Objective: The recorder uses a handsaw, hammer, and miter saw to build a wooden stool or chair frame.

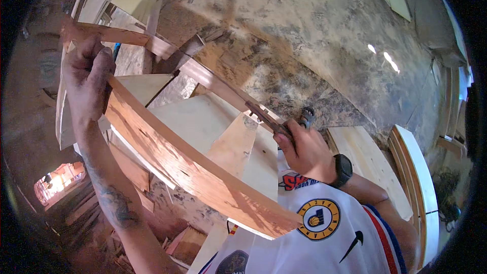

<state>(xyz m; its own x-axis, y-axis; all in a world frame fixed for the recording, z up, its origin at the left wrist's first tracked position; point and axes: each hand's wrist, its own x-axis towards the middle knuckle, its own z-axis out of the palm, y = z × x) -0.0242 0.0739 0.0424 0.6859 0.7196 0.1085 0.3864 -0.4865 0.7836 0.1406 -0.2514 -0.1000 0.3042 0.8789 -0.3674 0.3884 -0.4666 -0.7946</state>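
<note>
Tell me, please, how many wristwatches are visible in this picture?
1: the black wristwatch, worn at the wrist of the right grip, which holds a tool. The left wrist shows none.

White jersey (pixel 324 251), round yellow-ringed patch (pixel 318 218), red-and-blue trim (pixel 384 236), black wristwatch (pixel 343 169), tattooed left forearm (pixel 117 207)

Left hand (pixel 90 81) curled tight, left forearm (pixel 109 182) below its fingers (pixel 90 46), right hand (pixel 310 153) clenched, right forearm (pixel 369 190) behind its fingers (pixel 295 130)
</note>
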